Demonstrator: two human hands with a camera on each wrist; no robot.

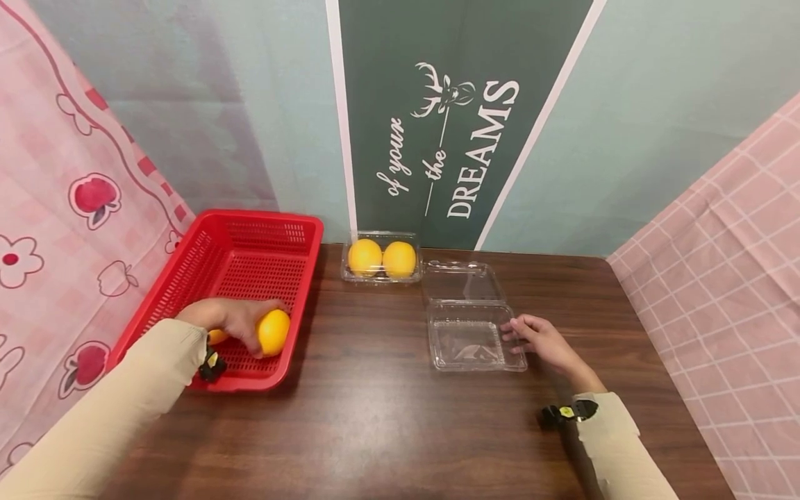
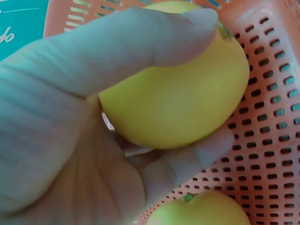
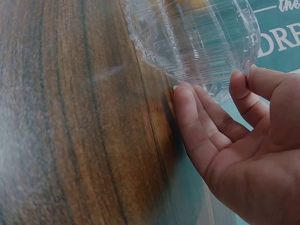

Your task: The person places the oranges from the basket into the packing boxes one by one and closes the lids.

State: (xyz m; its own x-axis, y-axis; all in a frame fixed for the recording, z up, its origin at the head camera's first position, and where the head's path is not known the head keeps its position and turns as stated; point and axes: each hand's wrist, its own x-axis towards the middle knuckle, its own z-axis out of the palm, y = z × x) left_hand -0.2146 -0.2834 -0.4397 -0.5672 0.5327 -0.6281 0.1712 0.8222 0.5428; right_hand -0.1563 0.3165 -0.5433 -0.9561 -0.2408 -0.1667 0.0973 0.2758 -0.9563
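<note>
My left hand (image 1: 232, 321) reaches into the red basket (image 1: 310, 260) and grips an orange (image 1: 273, 332) between thumb and fingers. In the left wrist view the thumb lies across the top of this orange (image 2: 183, 103), with fingers beneath it. Another orange (image 2: 199, 211) lies lower in the basket, partly hidden by the hand in the head view. On the right, a clear plastic clamshell box (image 1: 465, 347) lies with its lid folded back, nothing inside. My right hand (image 1: 542, 344) pinches its right rim between thumb and index finger, as the right wrist view shows.
A lidded clear box (image 1: 382, 279) holding two oranges stands at the back of the wooden table (image 1: 375, 417), left of the clamshell's lid. Behind it hangs a green cloth (image 1: 400, 42) with lettering. Pink cloths (image 1: 750, 278) line both sides.
</note>
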